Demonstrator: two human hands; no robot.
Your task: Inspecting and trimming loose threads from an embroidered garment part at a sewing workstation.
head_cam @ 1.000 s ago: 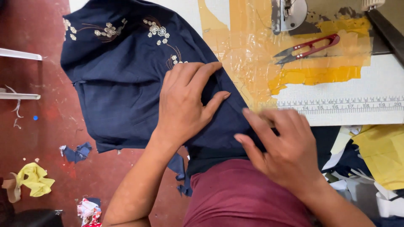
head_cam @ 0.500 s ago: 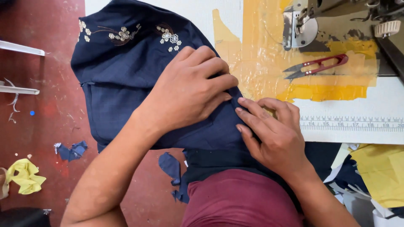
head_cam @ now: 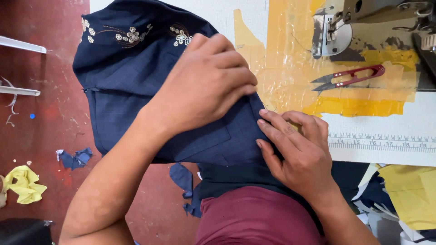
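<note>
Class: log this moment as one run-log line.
left hand: pressing navy embroidered garment | right hand: fingertips on its edge | thread snips: idle by sewing machine
</note>
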